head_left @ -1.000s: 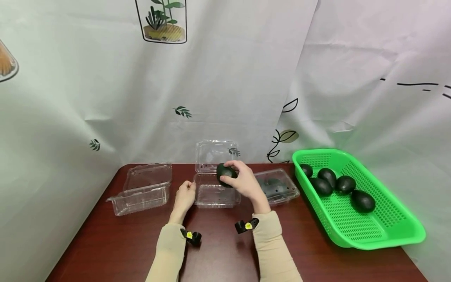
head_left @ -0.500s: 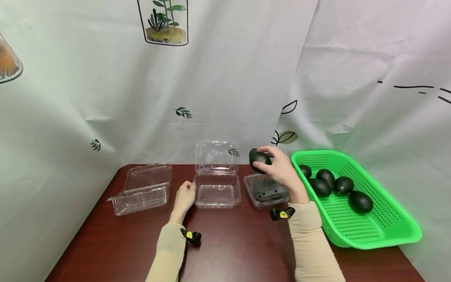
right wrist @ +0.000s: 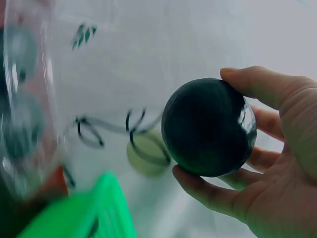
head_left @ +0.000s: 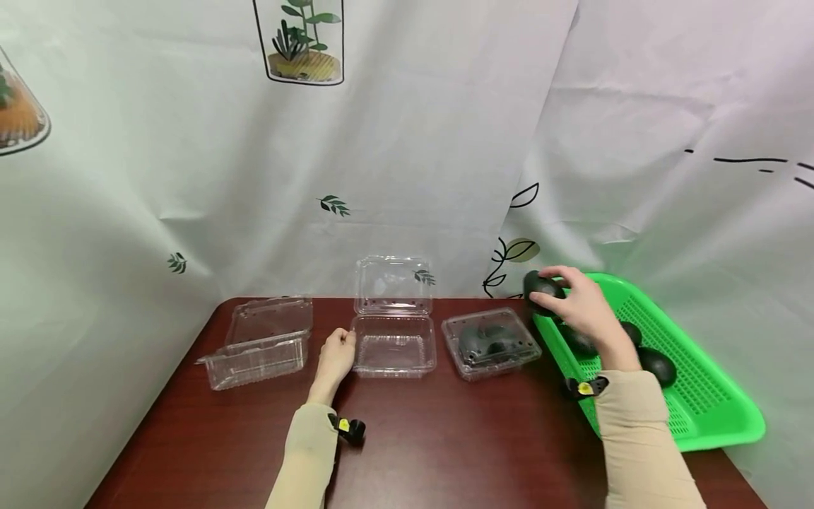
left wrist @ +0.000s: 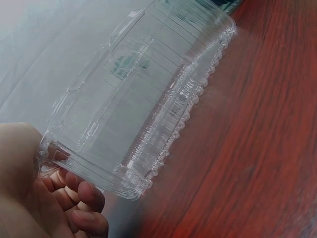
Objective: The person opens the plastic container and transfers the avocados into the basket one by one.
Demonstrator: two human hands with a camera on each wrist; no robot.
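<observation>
A dark avocado (head_left: 539, 291) is gripped between the thumb and fingers of my right hand (head_left: 588, 309), above the back left rim of the green plastic basket (head_left: 725, 392). The right wrist view shows the same avocado (right wrist: 205, 129) held by the fingertips, clear of the basket. My left hand (head_left: 337, 357) pinches the left edge of a clear plastic clamshell box (head_left: 396, 369), whose lid stands raised at the back. In the left wrist view, thumb and curled fingers hold the rim of that box (left wrist: 124, 114), and nothing lies in it.
Several avocados (head_left: 658, 366) lie in the basket, some hidden by my right arm. A closed clamshell box (head_left: 490, 343) with avocados inside sits left of the basket. Another open box (head_left: 257, 364) stands at the left. A printed curtain (head_left: 420, 141) hangs behind the table (head_left: 445, 438).
My right hand has carried the avocado rightward, from above the middle box, past the closed box, to over the basket's rim. The left hand has stayed on the box edge.
</observation>
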